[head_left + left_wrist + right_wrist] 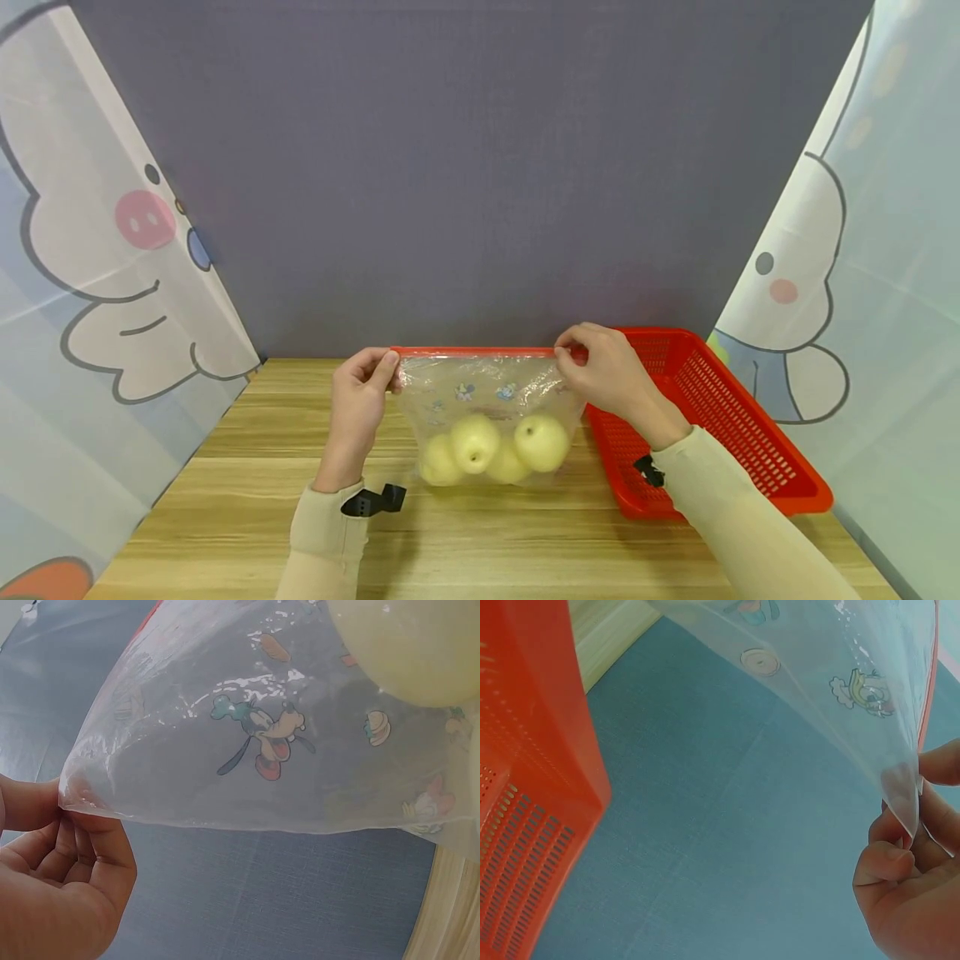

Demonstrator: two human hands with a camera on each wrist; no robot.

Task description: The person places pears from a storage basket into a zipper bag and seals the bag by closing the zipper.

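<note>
A clear zip bag [487, 392] with cartoon prints and a red strip along its top edge is stretched between both hands in the head view. Several pale yellow-green pears [542, 442] lie together at its bottom. My left hand [363, 396] pinches the bag's top left corner between thumb and curled fingers. At the opposite corner, my right hand [606, 367] pinches the end of the red strip. The left wrist view shows the left hand [67, 877] at a taut corner of the plastic. In the right wrist view, the right hand [915, 855] grips the gathered corner.
A red slotted plastic basket [720, 417] sits at the right, partly behind the right forearm. Under everything is a wood-grain table [247, 500]. A dark grey backdrop [480, 183] rises behind, and cartoon-printed curtains [885, 250] hang on both sides.
</note>
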